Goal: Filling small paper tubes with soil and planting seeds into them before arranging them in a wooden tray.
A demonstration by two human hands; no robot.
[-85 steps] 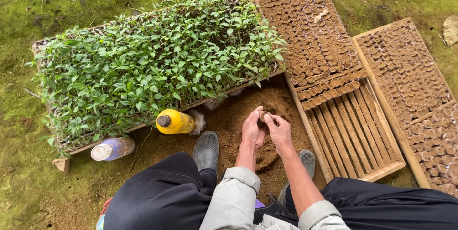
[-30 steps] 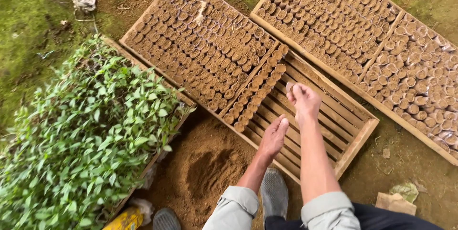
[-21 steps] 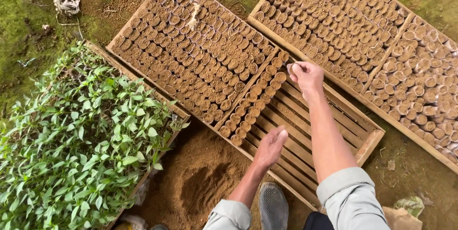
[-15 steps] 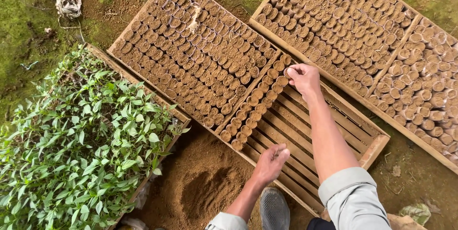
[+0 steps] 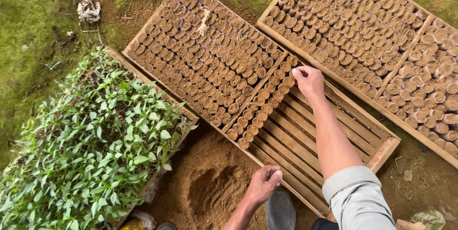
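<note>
Reaching farther across the slatted wooden tray point(image 5: 334, 130) than a moment ago, the right hand point(image 5: 309, 80) pinches a soil-filled pot point(image 5: 295, 71) into its partial row, while the left hand point(image 5: 264, 184), loosely curled and empty, rests at the tray's near edge beside the soil heap point(image 5: 210, 192).

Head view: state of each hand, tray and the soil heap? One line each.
right hand: reached out, fingertips pinching a soil plug at the row's far end
left hand: loosely curled, empty, at the slatted tray's near edge
slatted tray: mostly bare, two plug rows at its left
plug tray: full
seedling tray: packed with green seedlings
soil heap: scooped hollow
</note>
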